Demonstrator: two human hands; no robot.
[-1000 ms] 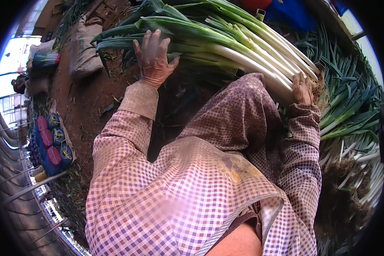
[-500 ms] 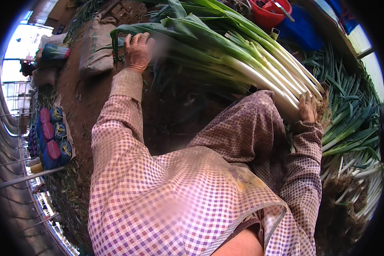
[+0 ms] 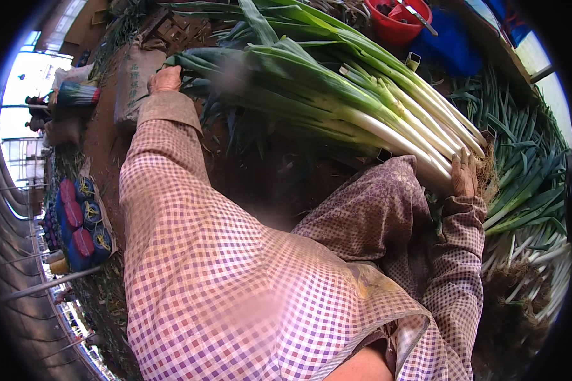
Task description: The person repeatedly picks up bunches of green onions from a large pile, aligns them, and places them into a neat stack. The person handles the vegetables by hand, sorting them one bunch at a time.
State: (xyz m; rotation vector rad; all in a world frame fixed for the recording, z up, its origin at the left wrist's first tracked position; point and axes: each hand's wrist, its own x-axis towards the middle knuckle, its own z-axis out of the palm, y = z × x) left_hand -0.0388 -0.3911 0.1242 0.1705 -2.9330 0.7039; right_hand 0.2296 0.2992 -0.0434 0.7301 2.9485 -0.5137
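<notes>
A thick bundle of large green onions (image 3: 368, 117) lies slantwise in front of me, white stems and roots to the right, green leaves to the far left. My left hand (image 3: 165, 80) is closed on the leaf tips at the bundle's left end. My right hand (image 3: 464, 173) lies with its fingers stretched flat against the white stems, just beside the bushy roots (image 3: 488, 170). Square metal ends (image 3: 413, 61) of a support stick out around the bundle. My bent knee (image 3: 388, 190) is close to its near side.
More green onions (image 3: 521, 165) are heaped on the right. A red bowl (image 3: 399, 22) with a knife across its rim and a blue sheet (image 3: 448, 44) are at the back. A printed sack (image 3: 136, 79) stands back left; pink and blue rolls of twine (image 3: 82, 216) lie at left.
My left hand has moved left and slightly nearer along the leaves, and its spread fingers have closed on the tips. My right hand stays at the root end.
</notes>
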